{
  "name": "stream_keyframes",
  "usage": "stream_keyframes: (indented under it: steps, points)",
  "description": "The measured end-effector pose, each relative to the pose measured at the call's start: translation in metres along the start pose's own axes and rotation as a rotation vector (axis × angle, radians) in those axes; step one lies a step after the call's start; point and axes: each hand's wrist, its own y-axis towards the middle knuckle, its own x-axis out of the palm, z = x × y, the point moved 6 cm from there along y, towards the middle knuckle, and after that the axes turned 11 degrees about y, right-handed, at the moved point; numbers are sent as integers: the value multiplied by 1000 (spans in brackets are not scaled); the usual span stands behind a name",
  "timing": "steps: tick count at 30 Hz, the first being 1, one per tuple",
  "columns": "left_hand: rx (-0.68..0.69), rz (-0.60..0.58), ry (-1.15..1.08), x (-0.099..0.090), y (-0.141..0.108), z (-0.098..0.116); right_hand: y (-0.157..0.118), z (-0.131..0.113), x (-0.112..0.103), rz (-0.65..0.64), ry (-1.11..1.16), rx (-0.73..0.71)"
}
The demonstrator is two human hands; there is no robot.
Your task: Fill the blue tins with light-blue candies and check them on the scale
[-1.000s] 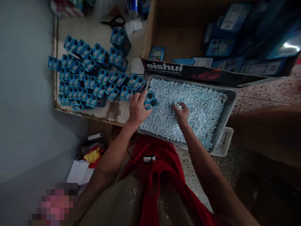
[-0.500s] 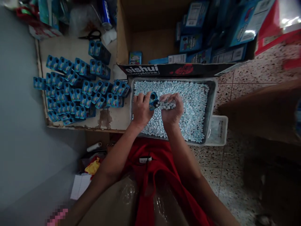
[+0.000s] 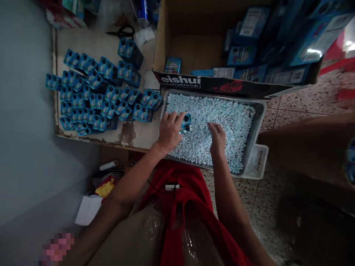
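Observation:
A metal tray (image 3: 256, 127) is filled with small pale blue and white candies (image 3: 202, 147). Over its left half, my left hand (image 3: 169, 133) is wrapped round a pair of small blue candy boxes (image 3: 186, 118) with round openings on top. A few candies lie at the lower opening. To the right, my right hand (image 3: 217, 138) is down at the candies, fingers loosely extended and slightly bent, with no handful showing. Its palm side is partly hidden.
Many similar blue boxes (image 3: 95, 101) stand in rows on the table (image 3: 83, 38) at left, near black scissors (image 3: 122, 31). Behind the tray is a large cardboard box (image 3: 191, 48) with blue packs. A clear plastic lid or container (image 3: 259, 160) sticks out under the tray's right side.
My right hand has moved away from the boxes, right and down to the candies; the handful it held no longer shows. My left hand still holds the boxes. The view has shifted slightly.

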Motion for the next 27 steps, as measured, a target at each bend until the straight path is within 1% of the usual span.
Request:
stream_keyframes:
  steps: [3,7,9,11,13,14,17,18,20,22,23,25,27]
  points:
    - [-35,-13,-71,9,-2,-5,-12,-1,-8,-36,-181,-42]
    - [-153,49,-212,21,-4,-15,-9,-6,-9,-78,-346,-91]
    - [-157,49,-268,25,-6,-18,-5,-12,-7,-72,-395,-124]
    - [-140,44,-287,28,-7,-19,-6,-22,-2,-51,-409,-212]
    - [-142,56,-275,27,-10,-21,-13,-31,11,-55,-376,-300]
    - [-157,68,-268,27,-12,-23,-18,-34,20,-80,-341,-317]
    - [-218,113,-281,26,-18,-30,-35,-34,55,-203,-239,-299]
    - [-229,126,-301,27,-20,-32,-40,-34,66,-241,-235,-320]
    - [-245,149,-368,31,-22,-36,-49,-37,83,-285,-274,-415]
    - [-277,173,-441,37,-22,-40,-54,-40,93,-297,-318,-507]
    - [-292,185,-466,40,-21,-41,-55,-41,96,-296,-326,-527]
    - [-303,204,-484,43,-21,-40,-54,-43,98,-286,-319,-523]
    - [-301,213,-484,44,-26,-40,-52,-46,95,-256,-277,-491]
